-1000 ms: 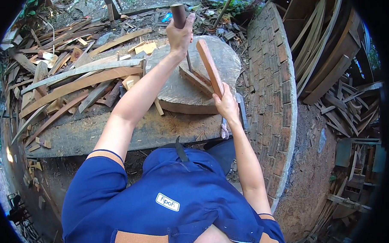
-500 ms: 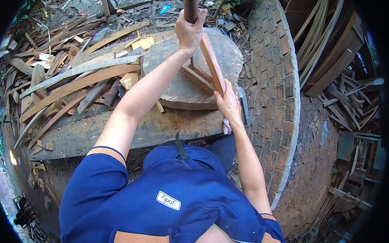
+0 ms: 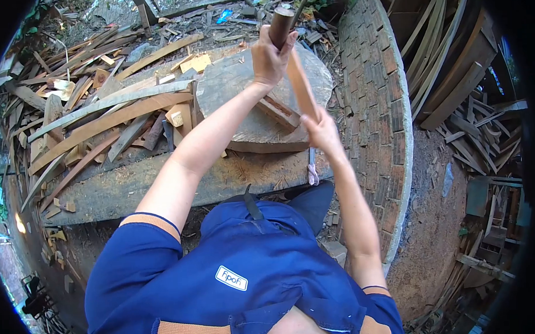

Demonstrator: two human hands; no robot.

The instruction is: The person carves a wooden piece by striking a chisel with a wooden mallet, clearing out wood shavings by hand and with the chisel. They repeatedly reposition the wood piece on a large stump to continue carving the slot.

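My left hand (image 3: pixel 268 62) is wrapped round the thick wooden handle (image 3: pixel 280 30) of a chisel, held upright with its butt toward me. Its lower end is hidden behind my hand and forearm. Gripped near its lower end in my right hand (image 3: pixel 324 133) is a flat wooden bar (image 3: pixel 302 89), a little blurred, its far end close beside my left hand. Below both hands a short block of wood (image 3: pixel 282 112) with a dark slot lies on a round chopping stump (image 3: pixel 224 106); my left forearm covers part of it.
Curved wooden strips (image 3: pixel 115 116) and offcuts are heaped to the left. The stump rests on a broad plank (image 3: pixel 144 186). A low brick wall (image 3: pixel 374 104) runs along the right, with more boards (image 3: pixel 453 90) leaning beyond it. A flat metal tool (image 3: pixel 312 159) with a cloth-wrapped end is near the stump's right edge.
Both hands have shifted to the right, the left with the chisel and the right with the bar. The chisel's thin shaft, visible before, is now hidden. More of the slotted block shows.
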